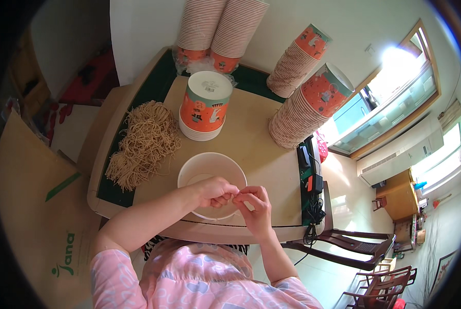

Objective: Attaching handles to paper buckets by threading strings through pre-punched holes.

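A white paper bucket stands upright near the table's front edge, its mouth facing me. My left hand reaches across its opening with the fingers curled in and the thumb pressed forward. My right hand meets it at the bucket's right rim, thumb and forefinger pinched together. The fingertips of both hands come together there; whatever is between them is too small to make out. Left of the bucket lies a tangled heap of beige cords. Behind it, a short stack of upturned orange and green printed buckets rests on the table.
Two tall bucket stacks lean at the table's right, and two more stacks rise at the back in clear plastic. A power strip with black cables runs along the right edge. A dark wooden chair stands beside the table; a large cardboard sheet is at left.
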A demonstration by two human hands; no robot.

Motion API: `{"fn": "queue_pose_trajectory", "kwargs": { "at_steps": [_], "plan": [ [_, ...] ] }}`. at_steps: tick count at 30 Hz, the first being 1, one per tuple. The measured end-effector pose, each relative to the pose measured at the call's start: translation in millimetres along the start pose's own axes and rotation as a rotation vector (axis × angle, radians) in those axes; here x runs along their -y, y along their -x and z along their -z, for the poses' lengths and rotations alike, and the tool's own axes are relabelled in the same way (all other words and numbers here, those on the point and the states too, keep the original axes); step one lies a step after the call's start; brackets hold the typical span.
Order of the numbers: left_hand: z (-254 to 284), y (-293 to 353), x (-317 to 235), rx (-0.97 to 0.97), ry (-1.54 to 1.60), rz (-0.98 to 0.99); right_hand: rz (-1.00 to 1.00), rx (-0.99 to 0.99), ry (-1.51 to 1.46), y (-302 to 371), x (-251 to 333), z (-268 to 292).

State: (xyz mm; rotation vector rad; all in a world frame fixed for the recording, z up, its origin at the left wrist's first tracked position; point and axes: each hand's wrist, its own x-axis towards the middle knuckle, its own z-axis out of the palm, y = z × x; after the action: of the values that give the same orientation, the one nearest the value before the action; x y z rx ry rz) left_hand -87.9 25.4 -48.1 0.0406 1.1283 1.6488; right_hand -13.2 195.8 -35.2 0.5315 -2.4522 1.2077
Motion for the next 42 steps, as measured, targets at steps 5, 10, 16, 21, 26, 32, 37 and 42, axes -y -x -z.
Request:
{"fn": "queue_pose_trajectory", "kwargs": {
  "at_steps": [5,10,16,21,26,32,37,42],
  "plan": [
    [0.1,2.7,-1.0,-0.029,0.078,-0.029,-0.04,0.008,-0.021,0.5,-0.7,-0.3],
    [-11.7,15.3,-1.7,-0.082,-0.091,-0.154,-0.271,-0.016,-0.316,10.4,-13.0,-4.6],
    [-10.3,11.3,15.4,-0.063,-0.302,-0.43,-0.326,-0.099,-0.665,14.1,-17.9,-7.5],
    [-40.8,39.1,6.4,-0.438,-1.252,-0.778,-0.508,-0.128,-0.768,18.0,-24.8,-5.1],
    [-46.0,41.1,19.5,-0.547,-1.165,-0.859,-0.533,-0.212,-0.846,19.6,-8.2,-13.5],
    [-50.2,41.9,25.5,-0.602,-0.986,-0.865,-0.434,-0.279,-0.867,18.5,0.8,-18.1],
    [-53.0,45.8,24.6,-0.591,-0.857,-0.765,-0.449,-0.223,-0.815,20.7,0.0,-17.0],
    [-53.7,46.8,23.6,-0.599,-0.795,-0.724,-0.472,-0.173,-0.863,24.2,0.0,-13.4]
  ]
}}
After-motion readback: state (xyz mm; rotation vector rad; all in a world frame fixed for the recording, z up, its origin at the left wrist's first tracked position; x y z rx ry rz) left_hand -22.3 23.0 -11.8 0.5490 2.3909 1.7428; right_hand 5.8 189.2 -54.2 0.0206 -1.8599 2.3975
